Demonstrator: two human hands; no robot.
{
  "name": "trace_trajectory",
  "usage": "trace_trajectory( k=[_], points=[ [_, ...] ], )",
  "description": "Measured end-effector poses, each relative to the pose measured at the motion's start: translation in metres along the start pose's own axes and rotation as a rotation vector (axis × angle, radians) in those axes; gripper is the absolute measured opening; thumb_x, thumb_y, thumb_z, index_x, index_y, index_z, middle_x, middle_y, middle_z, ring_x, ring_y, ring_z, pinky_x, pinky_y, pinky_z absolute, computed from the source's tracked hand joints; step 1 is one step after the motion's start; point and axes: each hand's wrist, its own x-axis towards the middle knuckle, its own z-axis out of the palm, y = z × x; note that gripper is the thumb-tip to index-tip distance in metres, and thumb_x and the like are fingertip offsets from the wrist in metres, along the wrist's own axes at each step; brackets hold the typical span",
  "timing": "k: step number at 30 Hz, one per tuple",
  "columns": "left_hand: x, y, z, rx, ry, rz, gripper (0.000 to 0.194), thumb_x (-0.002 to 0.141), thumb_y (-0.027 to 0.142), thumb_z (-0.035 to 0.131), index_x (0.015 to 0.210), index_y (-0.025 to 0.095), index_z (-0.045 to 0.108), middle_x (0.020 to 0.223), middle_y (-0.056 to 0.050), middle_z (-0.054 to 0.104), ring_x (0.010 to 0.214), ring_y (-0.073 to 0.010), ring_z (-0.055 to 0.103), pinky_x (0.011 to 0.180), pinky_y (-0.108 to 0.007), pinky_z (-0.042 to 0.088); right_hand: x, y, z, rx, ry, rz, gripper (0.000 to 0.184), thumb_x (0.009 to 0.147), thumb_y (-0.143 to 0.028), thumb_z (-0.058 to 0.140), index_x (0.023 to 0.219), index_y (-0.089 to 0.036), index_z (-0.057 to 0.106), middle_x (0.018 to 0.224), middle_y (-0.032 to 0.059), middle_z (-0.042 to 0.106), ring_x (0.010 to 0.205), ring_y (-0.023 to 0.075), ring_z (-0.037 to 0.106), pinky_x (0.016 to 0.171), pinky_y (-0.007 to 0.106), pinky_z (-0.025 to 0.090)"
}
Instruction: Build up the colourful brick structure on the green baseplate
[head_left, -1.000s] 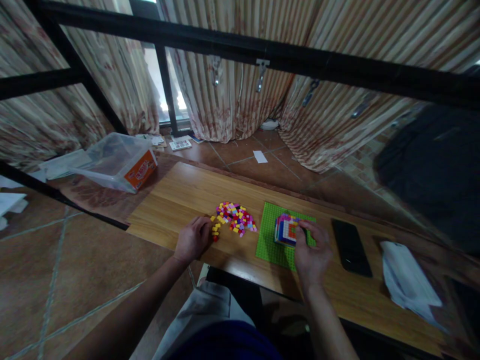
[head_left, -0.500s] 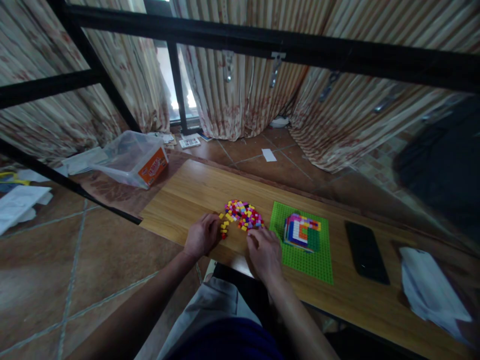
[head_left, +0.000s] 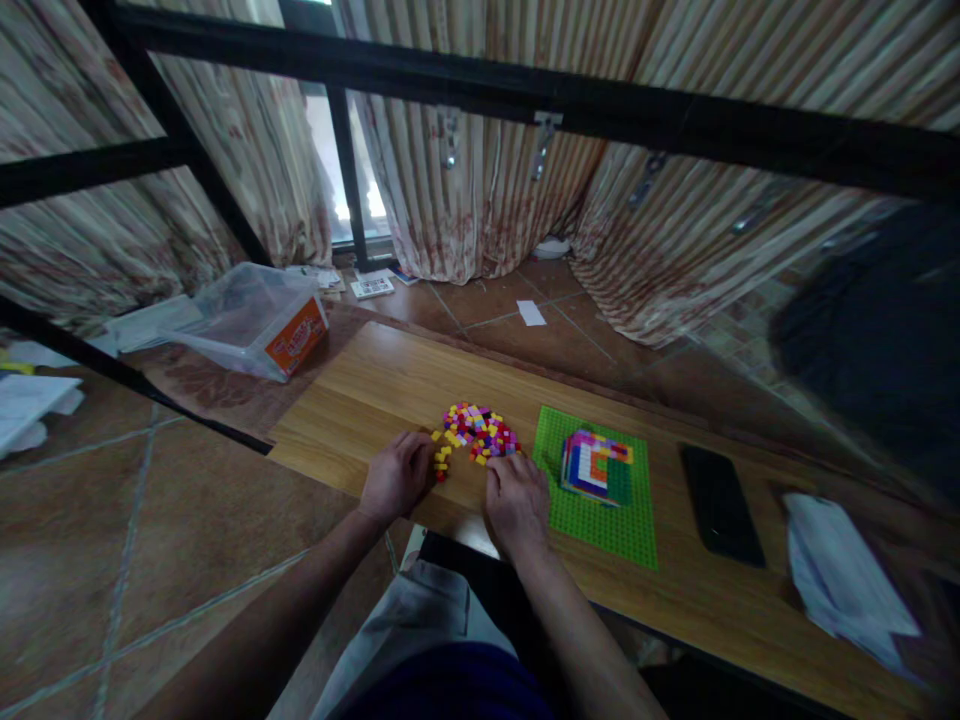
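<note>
A heap of small coloured bricks (head_left: 477,431) lies on the wooden table (head_left: 375,390). My left hand (head_left: 395,478) rests at the heap's left edge with its fingers curled, and what they hold is hidden. My right hand (head_left: 516,500) reaches the heap's near right edge, fingers bent down onto the bricks. To the right lies a green baseplate (head_left: 600,515) bearing a layered block of coloured bricks (head_left: 597,466). Neither hand touches the plate.
A black phone (head_left: 721,505) lies right of the baseplate, and white crumpled paper (head_left: 844,580) beyond it. A clear plastic box with an orange label (head_left: 251,320) sits on the floor at the left. A black metal frame (head_left: 525,90) crosses overhead, in front of striped curtains.
My right hand left the brick block on the green plate and moved left to the loose heap. My left hand stayed at the heap's left edge.
</note>
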Motion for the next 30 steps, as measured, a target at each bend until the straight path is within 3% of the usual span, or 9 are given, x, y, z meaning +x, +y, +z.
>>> trace_trajectory(
  k=[13,17,24,30],
  points=[
    [0.001,0.001,-0.001,0.019,0.010,0.009,0.019,0.094,0.027,0.045,0.093,0.021,0.064,0.093,-0.004,0.069,0.085,-0.0173,0.065,0.077,-0.028,0.050,0.003,0.002,-0.002,0.007,-0.030,0.023,0.021,0.093,-0.015,0.049,0.090,-0.021,0.069,0.091,0.0071,0.067,0.092,0.0226,0.056,0.083,0.034,0.037],
    [0.001,0.001,-0.002,0.019,0.005,0.003,0.019,0.094,0.027,0.046,0.093,0.021,0.064,0.093,-0.004,0.069,0.085,-0.0176,0.065,0.076,-0.028,0.050,0.002,0.000,-0.007,0.103,-0.012,0.044,0.022,0.090,-0.012,0.048,0.091,-0.019,0.069,0.091,0.0074,0.068,0.091,0.0222,0.058,0.084,0.034,0.041],
    [0.001,0.001,-0.002,0.020,0.002,0.006,0.019,0.094,0.027,0.046,0.095,0.021,0.064,0.094,-0.005,0.069,0.086,-0.0180,0.066,0.077,-0.029,0.050,0.001,0.008,-0.046,0.403,0.122,0.125,0.021,0.092,-0.020,0.047,0.092,-0.020,0.068,0.091,0.0055,0.068,0.087,0.0180,0.063,0.079,0.030,0.047],
    [0.001,0.002,-0.002,0.022,-0.003,0.003,0.019,0.094,0.028,0.046,0.094,0.022,0.064,0.093,-0.004,0.069,0.085,-0.0172,0.066,0.076,-0.028,0.050,0.009,0.052,-0.081,0.417,0.241,0.224,0.026,0.092,-0.032,0.047,0.094,-0.019,0.070,0.099,0.0090,0.068,0.094,0.0209,0.063,0.082,0.035,0.049]
  ],
)
